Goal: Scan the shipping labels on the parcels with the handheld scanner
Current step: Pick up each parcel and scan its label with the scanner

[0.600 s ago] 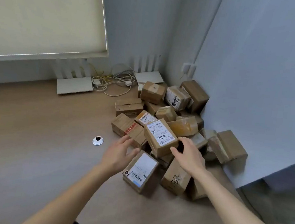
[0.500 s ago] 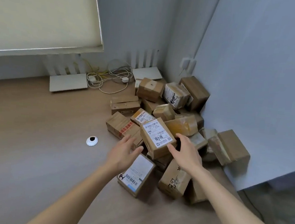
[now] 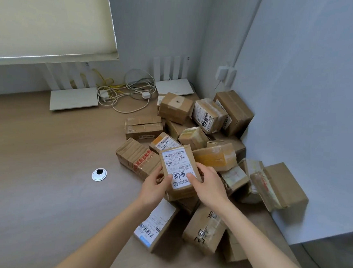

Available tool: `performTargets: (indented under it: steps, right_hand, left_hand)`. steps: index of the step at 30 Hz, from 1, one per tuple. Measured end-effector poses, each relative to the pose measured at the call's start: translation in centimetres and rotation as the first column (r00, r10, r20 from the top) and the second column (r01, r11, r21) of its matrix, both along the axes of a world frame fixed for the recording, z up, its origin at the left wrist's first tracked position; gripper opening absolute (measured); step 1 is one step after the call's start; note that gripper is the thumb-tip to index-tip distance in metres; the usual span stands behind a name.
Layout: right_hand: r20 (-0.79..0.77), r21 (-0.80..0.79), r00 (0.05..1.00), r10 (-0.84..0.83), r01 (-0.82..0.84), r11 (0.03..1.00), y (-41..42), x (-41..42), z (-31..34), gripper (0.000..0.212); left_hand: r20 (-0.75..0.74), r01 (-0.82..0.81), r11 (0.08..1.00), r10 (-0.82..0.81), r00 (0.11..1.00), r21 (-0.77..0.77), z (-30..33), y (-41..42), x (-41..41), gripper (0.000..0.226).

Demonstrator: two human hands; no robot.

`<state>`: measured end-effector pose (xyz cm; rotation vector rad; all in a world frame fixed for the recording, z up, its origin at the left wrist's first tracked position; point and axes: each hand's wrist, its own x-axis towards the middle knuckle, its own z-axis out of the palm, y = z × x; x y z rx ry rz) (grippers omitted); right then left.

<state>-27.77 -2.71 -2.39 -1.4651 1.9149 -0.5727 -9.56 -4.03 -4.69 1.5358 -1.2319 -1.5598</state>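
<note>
A heap of several brown cardboard parcels fills the desk's right corner. On top near the front sits a parcel with a white shipping label (image 3: 177, 164), barcodes and black handwriting facing up. My left hand (image 3: 156, 187) grips its left side with the thumb on the label. My right hand (image 3: 207, 185) grips its right side, thumb also on the label. Below my left wrist lies another labelled parcel (image 3: 154, 226) with a barcode. No scanner is in view.
The wooden desk (image 3: 38, 186) has a round cable grommet (image 3: 99, 174). Two white routers (image 3: 74, 99) (image 3: 174, 86) and tangled cables (image 3: 127, 95) stand at the back. A wall (image 3: 302, 102) bounds the heap on the right; a roller blind (image 3: 43, 15) hangs at left.
Both hands moved forward and closed onto the sides of the labelled top parcel; before, they hovered open just short of it. The view shifted slightly.
</note>
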Motion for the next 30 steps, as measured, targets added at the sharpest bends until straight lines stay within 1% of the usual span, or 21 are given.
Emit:
performTargets:
  steps: [2,4,9,12,15,17,21,25,30]
  right_hand:
    - [0.039,-0.029,0.999,-0.008,0.009,1.0,0.5,0.9,1.2,0.055]
    - [0.069,-0.07,0.998,-0.014,0.019,0.997,1.1,2.2,2.8,0.05]
    - [0.11,-0.184,0.993,0.035,-0.014,0.983,3.1,8.4,7.3,0.043]
    - [0.122,-0.248,0.99,0.077,-0.045,0.968,5.1,13.7,9.5,0.043]
    - [0.159,-0.294,0.98,0.115,-0.064,0.954,7.8,19.9,11.4,0.044]
    - [0.163,-0.337,0.976,0.145,-0.083,0.938,9.7,23.8,12.3,0.042]
    - [0.159,-0.407,0.963,0.217,-0.137,0.903,13.0,30.9,13.5,0.032]
    - [0.173,-0.428,0.94,0.294,-0.197,0.882,15.9,36.6,13.9,0.032]
    - [0.301,-0.378,0.892,0.336,-0.212,0.901,18.5,41.3,13.2,0.031]
  left_hand:
    - [-0.05,-0.064,0.998,0.062,0.997,-0.023,1.1,0.4,1.1,0.051]
    - [-0.104,-0.13,0.99,0.124,0.987,-0.047,2.5,0.9,2.5,0.042]
    - [-0.201,-0.218,0.975,0.204,0.958,-0.051,6.3,3.9,8.7,0.044]
    - [-0.218,-0.267,0.957,0.238,0.946,-0.115,8.6,6.7,14.1,0.036]
    - [-0.215,-0.3,0.937,0.26,0.941,-0.179,10.4,10.1,20.4,0.034]
    - [-0.2,-0.314,0.923,0.271,0.941,-0.223,11.4,12.4,24.5,0.037]
    - [-0.142,-0.321,0.891,0.29,0.946,-0.32,13.2,17.0,32.2,0.064]
    - [-0.139,-0.325,0.876,0.294,0.946,-0.356,13.8,21.0,38.3,0.061]
    - [-0.207,-0.349,0.885,0.295,0.933,-0.308,14.1,24.6,43.1,0.066]
